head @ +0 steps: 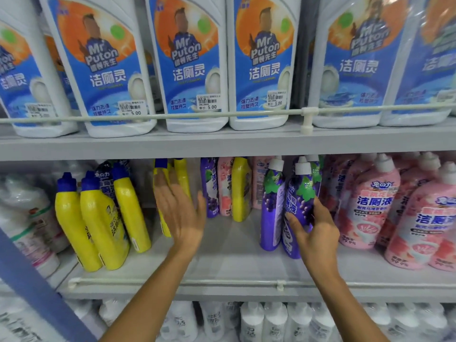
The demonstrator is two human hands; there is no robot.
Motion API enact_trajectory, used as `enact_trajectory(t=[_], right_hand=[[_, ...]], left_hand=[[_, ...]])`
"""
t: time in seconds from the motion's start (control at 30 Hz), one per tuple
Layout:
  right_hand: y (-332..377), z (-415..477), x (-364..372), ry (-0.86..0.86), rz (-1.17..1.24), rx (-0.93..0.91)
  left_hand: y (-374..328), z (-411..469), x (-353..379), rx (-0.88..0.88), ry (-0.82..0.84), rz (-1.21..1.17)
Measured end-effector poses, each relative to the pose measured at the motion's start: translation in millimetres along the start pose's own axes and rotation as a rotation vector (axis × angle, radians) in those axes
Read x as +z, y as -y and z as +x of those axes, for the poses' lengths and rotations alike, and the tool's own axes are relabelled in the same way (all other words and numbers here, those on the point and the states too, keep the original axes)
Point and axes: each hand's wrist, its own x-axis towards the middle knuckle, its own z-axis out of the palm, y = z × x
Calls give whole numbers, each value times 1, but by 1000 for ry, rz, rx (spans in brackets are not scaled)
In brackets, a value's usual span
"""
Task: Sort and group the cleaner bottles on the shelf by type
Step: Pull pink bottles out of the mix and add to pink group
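**Purple bottle in hand, mixed back row left to sort**

Head view. The middle shelf [229,257] holds the bottles being sorted. Right of centre, the right hand [318,233] has fingers and thumb curled round a purple bottle [302,201]. That bottle stands on the shelf, touching a second purple bottle [271,206] just to its left in the frame.

At centre the left hand [180,213] is blurred. Its fingers are straight and slightly apart and hold nothing. It is in front of a yellow bottle [182,174], and I cannot tell whether it touches it.

At lower left a yellow group [98,218] leans together. At the right of the frame the pink bottles [370,206] stand packed. Behind the bare centre the back row is mixed, with a back purple bottle [209,188], a back pink bottle [225,186] and a back yellow bottle [240,191] side by side.

The step in hand looks like gathering the purple bottles. Next, the held bottle likely needs setting square beside its twin. The free hand could then pull the strays out of the back row one at a time. It would need to reach past the front bottles without tipping the leaning yellow ones.
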Motion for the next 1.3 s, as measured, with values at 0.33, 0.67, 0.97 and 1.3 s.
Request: enact_trajectory(t=[0.33,0.67,0.97,1.3], right_hand=[[3,0,-4,29,20,31],[7,0,-6,14,47,25],[2,0,-6,17,38,-4],[-2,1,-5,26,62,-24]], left_hand=[[-80,43,92,-202,385,-445],[-91,31,93,-298,471,-242],[-46,15,46,-155,426,-319],[47,10,-37,-180,271,-121]])
